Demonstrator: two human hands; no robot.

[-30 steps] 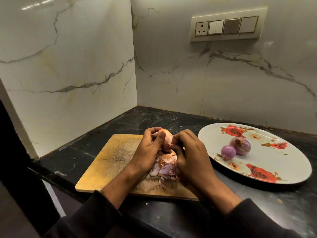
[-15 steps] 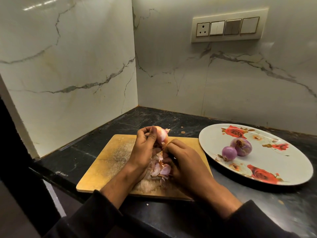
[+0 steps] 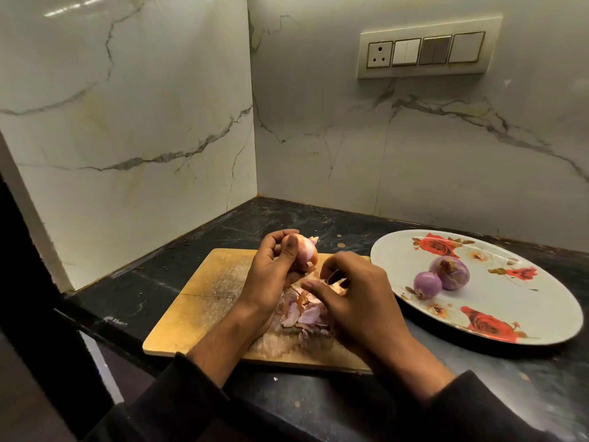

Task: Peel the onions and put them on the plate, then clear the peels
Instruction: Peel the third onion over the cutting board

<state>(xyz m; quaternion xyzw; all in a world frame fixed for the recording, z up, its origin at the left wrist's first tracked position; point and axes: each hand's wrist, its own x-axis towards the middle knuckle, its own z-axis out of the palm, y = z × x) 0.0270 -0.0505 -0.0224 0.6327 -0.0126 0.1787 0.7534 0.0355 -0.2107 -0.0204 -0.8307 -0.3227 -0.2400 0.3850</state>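
Peel pile (image 3: 306, 314) crowds board (image 3: 204, 301); board's left half bare.

Both arms wear dark black long sleeves (image 3: 178, 397), leaving the 2 wrists bare, without rings or watches.

Left hand (image 3: 271, 279) at centre frame, raised, palm turned right, fingers (image 3: 273, 238) and thumb curled round a small onion (image 3: 306, 252) held at the fingertips. Left forearm running down and left toward lower centre, ending in a dark sleeve (image 3: 178, 397). Right hand (image 3: 360, 301) just right of and lower than the left, back facing up, fingers bent, thumb pointing left, fingertips pinching a bit of pale peel (image 3: 338, 286). Right forearm slanting toward lower right into a second dark sleeve. Hands close together, not touching.
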